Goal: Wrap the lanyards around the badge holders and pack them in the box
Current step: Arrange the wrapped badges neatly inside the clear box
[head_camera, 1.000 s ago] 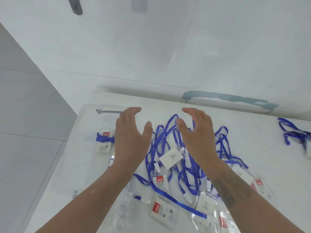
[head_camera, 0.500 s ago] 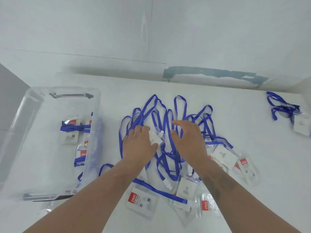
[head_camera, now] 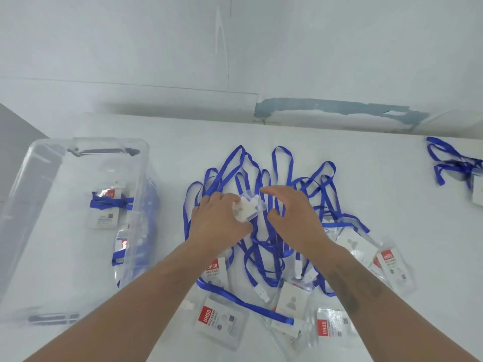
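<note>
Blue lanyards [head_camera: 264, 205] lie in a tangled heap in the middle of the white counter [head_camera: 339, 142], with clear badge holders scattered along its near edge. One badge holder [head_camera: 244, 209] sits on top of the heap between the two hands. The left hand [head_camera: 218, 226] has its grip on that holder, fingers curled over its left side and thumb below it. The right hand [head_camera: 295, 218] hovers just beside the holder's right edge, fingers spread and bent, grasping nothing that I can make out.

Nearer to the person, a badge holder with a red label [head_camera: 220, 323] lies flat, and a blue strap runs across the counter just above it. More holders rest to the right, one of them with a red label [head_camera: 392, 267] beside the right forearm.

To the left stands a clear plastic box [head_camera: 31, 178]. Inside it lies a wrapped badge holder [head_camera: 107, 207] with blue strap wound round its middle, and another bundle sits closer to the box's right wall.

At the far right edge of the counter lies a separate lanyard and badge [head_camera: 454, 165], well apart from the heap.
</note>
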The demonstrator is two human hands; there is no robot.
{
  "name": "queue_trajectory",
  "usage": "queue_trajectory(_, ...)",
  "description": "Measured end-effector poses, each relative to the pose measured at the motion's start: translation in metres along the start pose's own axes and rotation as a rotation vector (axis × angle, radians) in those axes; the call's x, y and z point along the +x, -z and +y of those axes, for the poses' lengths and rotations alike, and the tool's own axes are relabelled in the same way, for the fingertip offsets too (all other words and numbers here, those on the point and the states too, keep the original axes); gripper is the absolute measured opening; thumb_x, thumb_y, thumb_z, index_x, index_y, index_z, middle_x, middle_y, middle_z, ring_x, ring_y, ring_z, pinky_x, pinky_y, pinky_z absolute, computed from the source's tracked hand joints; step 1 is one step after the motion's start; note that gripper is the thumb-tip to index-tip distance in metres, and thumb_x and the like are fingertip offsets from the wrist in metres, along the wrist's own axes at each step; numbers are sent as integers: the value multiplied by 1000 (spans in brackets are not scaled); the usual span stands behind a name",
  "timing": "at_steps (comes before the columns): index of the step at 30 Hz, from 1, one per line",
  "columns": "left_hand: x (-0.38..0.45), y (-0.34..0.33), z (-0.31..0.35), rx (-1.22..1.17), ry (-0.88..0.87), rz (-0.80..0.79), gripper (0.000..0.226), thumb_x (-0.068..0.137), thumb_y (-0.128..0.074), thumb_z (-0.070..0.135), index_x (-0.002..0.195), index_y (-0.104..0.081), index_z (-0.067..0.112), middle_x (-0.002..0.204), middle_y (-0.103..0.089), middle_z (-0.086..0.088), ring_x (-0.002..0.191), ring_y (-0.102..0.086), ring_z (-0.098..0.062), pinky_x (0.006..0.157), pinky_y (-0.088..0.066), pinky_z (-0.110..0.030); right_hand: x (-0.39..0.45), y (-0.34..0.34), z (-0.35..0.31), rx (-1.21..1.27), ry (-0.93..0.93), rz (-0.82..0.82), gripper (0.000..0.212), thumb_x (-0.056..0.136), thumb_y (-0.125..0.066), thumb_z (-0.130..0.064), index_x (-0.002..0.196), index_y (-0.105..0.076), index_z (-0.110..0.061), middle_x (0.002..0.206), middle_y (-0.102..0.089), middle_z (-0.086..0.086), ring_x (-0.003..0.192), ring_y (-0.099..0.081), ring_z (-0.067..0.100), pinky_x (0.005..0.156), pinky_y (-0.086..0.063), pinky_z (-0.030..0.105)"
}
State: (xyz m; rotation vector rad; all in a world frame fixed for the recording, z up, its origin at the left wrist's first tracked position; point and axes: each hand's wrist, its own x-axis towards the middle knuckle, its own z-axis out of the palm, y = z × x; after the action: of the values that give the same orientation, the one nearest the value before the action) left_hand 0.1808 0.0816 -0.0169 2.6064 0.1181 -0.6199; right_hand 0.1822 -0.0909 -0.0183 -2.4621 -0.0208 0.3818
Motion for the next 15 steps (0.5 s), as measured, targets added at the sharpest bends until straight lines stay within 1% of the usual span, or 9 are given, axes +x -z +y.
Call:
queue_trajectory(2, -3, 20, 6, -115, -11, -25, 58, 77, -68, 44, 131, -52, 35, 128, -53, 10, 119, -46, -15, 99, -45, -36, 1, 12, -4, -2, 71, -40, 43, 92, -59, -22, 129, -54, -43, 135, -52, -21, 129, -38, 6, 99, -30, 21)
queue_trajectory(3, -5, 31, 10, -163, -27, -34, 54, 76, -69, 43, 128, -55, 35, 121, -57, 11, 112, -51, -13, 95, -49, -36, 1, 18, -7, -3, 103, -39, 38, 92, -61, -27, 125, -56, -45, 131, -54, -22, 126, -41, 5, 100, -33, 22)
queue_trajectory(4, -7, 40, 13, -208, -45, -44, 48, 76, -69, 42, 123, -59, 35, 110, -61, 12, 100, -57, -11, 86, -53, -33, 2, 24, -10, -9, 125, -28, 31, 92, -62, -33, 120, -59, -46, 126, -57, -24, 123, -43, 4, 100, -36, 24)
queue_trajectory(6, -12, 59, 20, -288, -69, -50, 31, 82, -66, 39, 112, -65, 33, 86, -61, 15, 68, -58, -5, 63, -50, -23, 4, 38, -19, -27, 144, 9, 19, 93, -61, -40, 111, -64, -45, 116, -61, -26, 115, -47, 1, 97, -41, 25)
queue_trajectory(8, -18, 78, 25, -369, -89, -36, 17, 87, -62, 37, 102, -68, 32, 79, -64, 10, 55, -53, -6, 55, -44, -19, 3, 55, -32, 13, 118, 29, 16, 94, -60, -41, 108, -67, -42, 106, -62, -29, 103, -52, -4, 89, -43, 21)
queue_trajectory(10, -24, 93, 28, -470, -115, 23, 10, 88, -62, 34, 93, -71, 33, 78, -70, 7, 57, -58, -13, 54, -46, -20, 1, 69, -45, 170, 62, 27, 14, 94, -61, -36, 106, -68, -38, 96, -66, -27, 92, -60, -6, 78, -48, 16)
queue_trajectory(12, -29, 108, 29, -581, -115, 104, 7, 89, -65, 30, 89, -69, 35, 81, -72, 12, 68, -68, -10, 60, -54, -19, -2, 81, -57, 322, 28, 32, 10, 93, -63, -30, 100, -69, -33, 92, -71, -20, 83, -67, 4, 68, -54, 18)
queue_trajectory(14, -34, 120, 29, -744, -93, 125, 7, 90, -67, 24, 94, -70, 29, 89, -74, 12, 81, -71, -7, 72, -60, -21, -7, 91, -65, 404, 32, 55, 7, 93, -64, -24, 96, -70, -26, 88, -73, -16, 72, -67, 9, 63, -52, 18)
queue_trajectory(15, -36, 125, 30, -819, -78, 117, 9, 90, -68, 22, 98, -71, 24, 93, -75, 10, 85, -72, -8, 74, -60, -22, -10, 96, -70, 449, 37, 66, 7, 93, -64, -22, 96, -71, -23, 88, -74, -13, 71, -68, 7, 62, -52, 17)
